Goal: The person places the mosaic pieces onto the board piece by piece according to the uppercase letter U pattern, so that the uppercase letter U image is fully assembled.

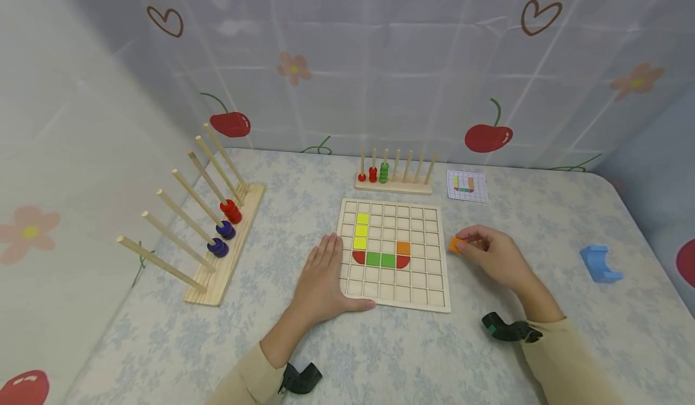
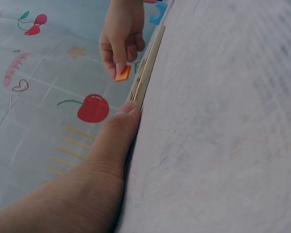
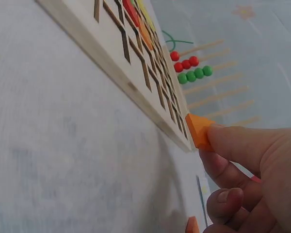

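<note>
A square wooden grid board (image 1: 429, 299) lies on the table. In its cells sit yellow tiles (image 1: 361, 230) in a column, a red rounded tile (image 1: 359, 258) at each end of two green tiles (image 1: 380, 260), and one orange tile (image 1: 403, 248) above the right red one. My left hand (image 1: 321, 284) rests along the board's left edge, fingers straight, thumb at the near edge. Just right of the board, my right hand (image 1: 496, 257) pinches another orange square tile (image 3: 199, 131) between thumb and finger, apart from the board in the head view.
Left stands a wooden peg rack (image 1: 233, 260) with blue and red rings. Behind the board is a smaller rack (image 1: 393, 188) with red and green beads. A pattern card (image 1: 467, 186) lies beyond, right. A blue curved block (image 1: 599, 264) lies far right. Another orange piece (image 3: 191, 225) shows in the right wrist view.
</note>
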### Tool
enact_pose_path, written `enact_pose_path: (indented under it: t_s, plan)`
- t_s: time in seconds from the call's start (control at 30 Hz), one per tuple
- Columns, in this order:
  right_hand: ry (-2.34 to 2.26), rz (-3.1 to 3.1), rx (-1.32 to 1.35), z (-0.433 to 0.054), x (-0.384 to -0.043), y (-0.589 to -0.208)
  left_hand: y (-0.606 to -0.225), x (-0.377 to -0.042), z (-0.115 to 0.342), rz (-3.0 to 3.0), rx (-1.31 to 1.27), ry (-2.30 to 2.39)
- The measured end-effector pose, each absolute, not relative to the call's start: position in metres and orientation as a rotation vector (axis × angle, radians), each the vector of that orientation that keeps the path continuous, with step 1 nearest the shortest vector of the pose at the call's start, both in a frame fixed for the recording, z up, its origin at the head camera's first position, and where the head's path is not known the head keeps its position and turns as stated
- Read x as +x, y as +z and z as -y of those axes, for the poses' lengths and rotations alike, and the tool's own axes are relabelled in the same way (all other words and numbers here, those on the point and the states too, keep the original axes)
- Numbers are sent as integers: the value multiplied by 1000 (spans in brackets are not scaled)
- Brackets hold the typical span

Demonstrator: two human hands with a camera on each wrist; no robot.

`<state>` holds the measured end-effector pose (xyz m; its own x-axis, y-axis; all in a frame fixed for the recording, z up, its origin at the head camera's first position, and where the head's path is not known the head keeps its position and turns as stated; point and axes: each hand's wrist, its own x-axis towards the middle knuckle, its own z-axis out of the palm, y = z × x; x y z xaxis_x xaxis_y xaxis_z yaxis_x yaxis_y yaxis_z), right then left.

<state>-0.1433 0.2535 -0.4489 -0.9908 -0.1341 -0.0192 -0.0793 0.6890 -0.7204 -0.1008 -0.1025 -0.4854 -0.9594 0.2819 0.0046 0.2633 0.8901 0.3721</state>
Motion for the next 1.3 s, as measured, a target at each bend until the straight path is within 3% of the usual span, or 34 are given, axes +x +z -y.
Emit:
enact_pose_path:
  t_s: [0.87,1.3]
  plan:
    - [-1230,-2700,-288,-174,-179,-441,-485,-100,102,-2995,419,558]
    - [-1192,-2721,-317,-162,-185,-444,-484,-101,103,-3004,432,571]
